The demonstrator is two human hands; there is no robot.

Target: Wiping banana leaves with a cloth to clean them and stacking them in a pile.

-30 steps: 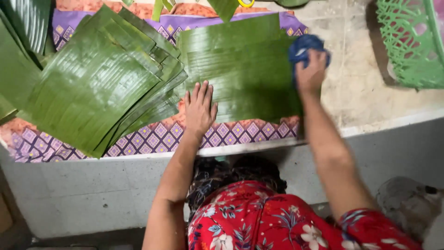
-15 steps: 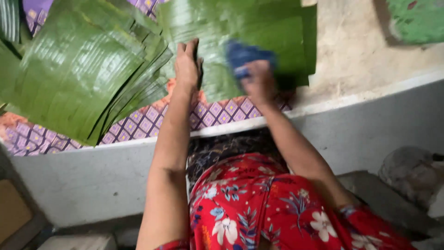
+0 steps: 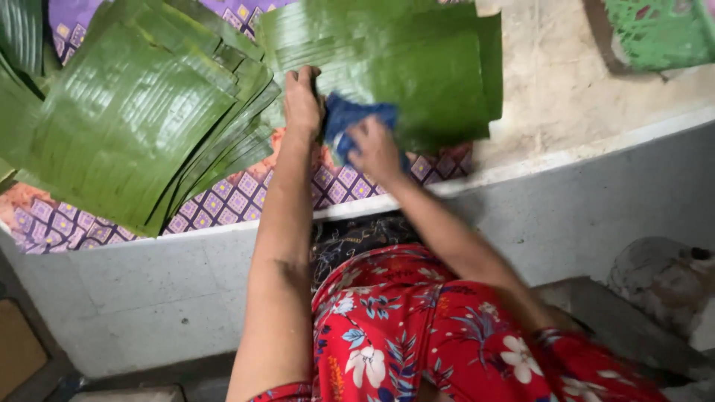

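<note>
Item one: our right hand (image 3: 375, 147), closed on a crumpled blue cloth (image 3: 350, 119), which presses against the near edge of the top banana leaf (image 3: 417, 67).

Item two: our left hand (image 3: 302, 100), just beside the cloth at its 9 o'clock, fingers flat on the same leaf, gripping nothing.

Item three: a fanned stack of banana leaves (image 3: 126, 119), at 9 o'clock of the left hand.

Item four: a purple patterned mat (image 3: 223, 201) under both leaf piles, on a concrete ledge (image 3: 581, 97).

Item five: a green plastic basket (image 3: 655, 30), at 2 o'clock, well apart from the hands.
</note>
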